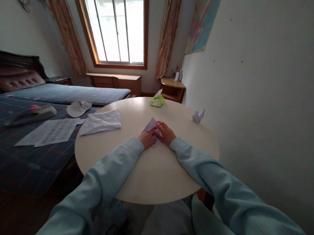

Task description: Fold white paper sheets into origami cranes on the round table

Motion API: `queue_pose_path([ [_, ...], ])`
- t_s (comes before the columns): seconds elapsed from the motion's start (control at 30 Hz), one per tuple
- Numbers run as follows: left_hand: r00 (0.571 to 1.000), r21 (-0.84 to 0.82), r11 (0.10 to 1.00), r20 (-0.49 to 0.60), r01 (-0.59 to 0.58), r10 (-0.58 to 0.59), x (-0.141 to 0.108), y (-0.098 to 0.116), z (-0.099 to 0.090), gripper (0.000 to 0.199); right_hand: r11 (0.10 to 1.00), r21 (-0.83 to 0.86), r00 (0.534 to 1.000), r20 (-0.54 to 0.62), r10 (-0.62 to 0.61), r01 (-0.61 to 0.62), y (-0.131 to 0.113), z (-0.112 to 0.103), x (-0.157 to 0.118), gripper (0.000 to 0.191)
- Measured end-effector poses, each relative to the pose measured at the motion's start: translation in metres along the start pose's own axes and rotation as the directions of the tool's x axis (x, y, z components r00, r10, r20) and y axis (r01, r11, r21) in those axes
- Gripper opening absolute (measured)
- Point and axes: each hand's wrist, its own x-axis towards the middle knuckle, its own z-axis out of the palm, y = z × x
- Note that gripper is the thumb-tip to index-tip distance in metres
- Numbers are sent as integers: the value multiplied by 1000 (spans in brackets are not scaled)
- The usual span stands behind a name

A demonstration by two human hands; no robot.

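Both my hands meet at a small folded sheet of white paper (149,125) near the middle of the round table (153,180). My left hand (146,138) is closed on the paper's near left side, its fingers partly hidden. From the right, my right hand (166,133) grips the same paper with bent fingers. One pointed corner sticks up beyond the hands, and a lower corner shows below them. A folded white paper figure (198,116) stands toward the table's right edge. Creased white sheets (102,122) lie flat at the left edge.
A green tissue pack (157,100) sits at the table's far side. On the bed (20,163) at left are printed sheets (51,132), a white cap (79,108) and a grey object (37,114). The wall (264,119) runs close along the right.
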Motion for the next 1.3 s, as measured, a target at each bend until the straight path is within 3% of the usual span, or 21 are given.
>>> queue_pose_path([
  [0.1,999,47,997,3,54,-54,1,-2,-2,50,993,113,999,-51,-13,18,-1,-4,0,40],
  [0.23,996,90,992,-29,89,-87,1,-5,-2,39,960,277,989,-128,79,-41,2,-4,0,64],
  [0.37,993,103,989,-59,109,-103,2,-7,0,33,923,354,986,-12,164,-149,9,7,-2,77],
  [0.5,989,123,983,-77,137,-128,2,-7,1,27,872,401,957,183,224,-281,10,15,-4,62],
  [0.57,988,125,982,-80,143,-133,2,-7,2,24,871,390,948,227,222,-298,9,16,-5,55],
  [0.83,978,22,985,-129,170,-166,4,-10,3,20,923,318,965,214,153,-217,9,14,-5,57],
  [1.0,964,-71,973,-136,219,-227,3,-10,3,29,931,321,976,179,120,-173,6,12,-6,53],
  [1.3,957,-35,963,-112,267,-269,4,-5,2,31,922,359,982,163,93,-147,6,13,-7,57],
])
